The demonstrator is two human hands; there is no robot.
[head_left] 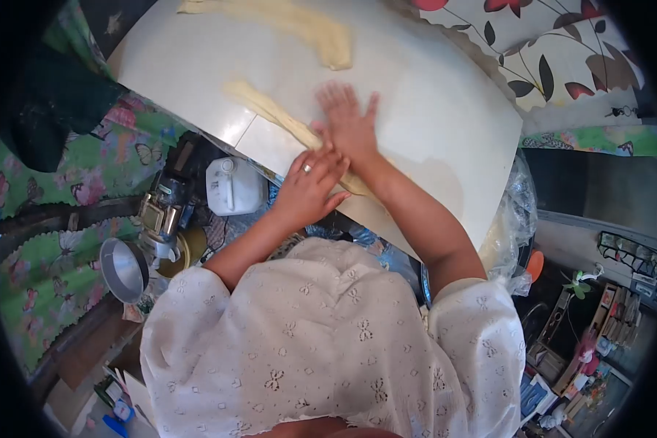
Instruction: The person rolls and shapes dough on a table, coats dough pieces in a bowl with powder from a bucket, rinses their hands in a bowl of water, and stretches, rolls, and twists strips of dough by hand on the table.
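A long, thin strip of pale yellow dough lies slantwise along the near edge of the white table. My left hand, with a ring on one finger, curls over the middle of this strip, its thumb on the near side. Part of the dough is hidden beneath my hands, and it shows again by my right forearm. Just beyond, my right hand is spread palm down over the tabletop, its fingers slightly blurred. Farther off lies a wider piece of dough.
Below the table's left edge stands a white jug, with a metal bowl farther left. Clear plastic sheeting hangs at the right edge. Floral cloth covers the far right, and shelves with books stand lower right.
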